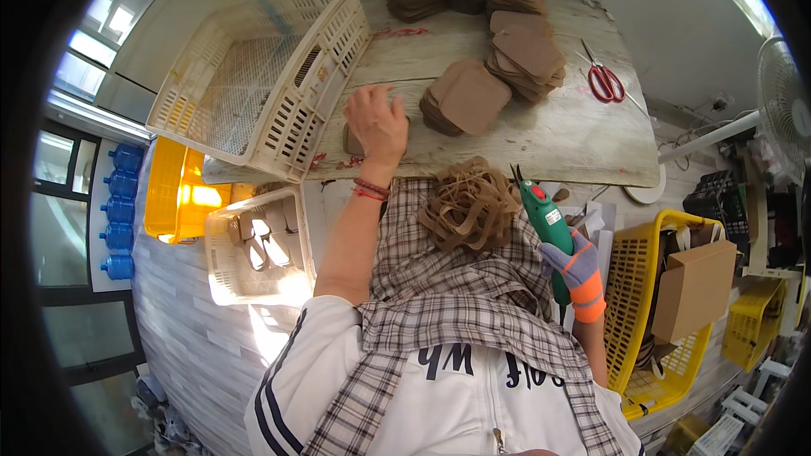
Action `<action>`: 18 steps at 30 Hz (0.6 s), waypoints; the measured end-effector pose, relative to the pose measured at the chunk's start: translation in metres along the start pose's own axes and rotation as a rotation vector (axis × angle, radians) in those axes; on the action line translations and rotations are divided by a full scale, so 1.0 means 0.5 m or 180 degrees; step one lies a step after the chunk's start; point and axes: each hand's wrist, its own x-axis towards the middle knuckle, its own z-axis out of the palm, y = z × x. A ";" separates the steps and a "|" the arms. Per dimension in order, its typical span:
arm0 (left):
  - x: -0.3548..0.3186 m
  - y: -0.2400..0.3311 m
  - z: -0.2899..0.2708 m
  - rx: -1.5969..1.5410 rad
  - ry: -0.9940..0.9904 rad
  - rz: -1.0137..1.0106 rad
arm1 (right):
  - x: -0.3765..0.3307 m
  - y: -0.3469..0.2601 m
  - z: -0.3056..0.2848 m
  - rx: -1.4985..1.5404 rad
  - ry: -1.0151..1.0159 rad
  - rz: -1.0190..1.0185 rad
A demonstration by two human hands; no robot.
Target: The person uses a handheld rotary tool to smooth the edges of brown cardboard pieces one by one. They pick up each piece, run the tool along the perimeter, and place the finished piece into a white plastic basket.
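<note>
Tabletop, one: pale, weathered, with red marks near its left end. White slatted crate, one: at the tabletop's left edge, mesh visible within. Yellow slatted crate, one: below the near right corner, with a plain brown cardboard box at its right side. Plaid apron, one: worn over a white top, spread across the lap at the near edge. Cream crate, one: below the near left corner, brown pieces inside. Stacks of brown flat pieces, several, corners rounded: three along the far edge, the others between there and the near edge, the closest standing about mid-length. Brown strips, one tangled heap: on the apron, just off the near edge. Green handheld cutting tool, one: red button, dark pointed blades directed toward the near edge; gripped in the right hand, gloved in grey and orange. Left hand, bare, fingers loosely apart, nothing visible in it: above the near left corner. Scissors, one pair, red-handled: near the right edge. Single brown piece, one: near the near left corner, partly hidden by the left hand; contact cannot be told. Red bracelet, on the left wrist.
</note>
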 end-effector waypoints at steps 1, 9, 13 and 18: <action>0.005 0.047 -0.009 -0.0211 0.0006 0.0171 | 0.000 -0.001 -0.001 0.0012 -0.0007 -0.0021; 0.019 0.162 0.031 -0.0105 -0.0682 0.0034 | -0.014 -0.005 -0.005 0.0379 0.0020 0.0120; 0.018 0.168 0.030 -0.0393 -0.0558 0.0085 | -0.012 -0.003 -0.005 0.0204 0.0056 0.0049; 0.011 0.157 -0.007 -0.3043 -0.1054 -0.1482 | -0.009 -0.034 0.011 0.0031 0.0157 -0.0072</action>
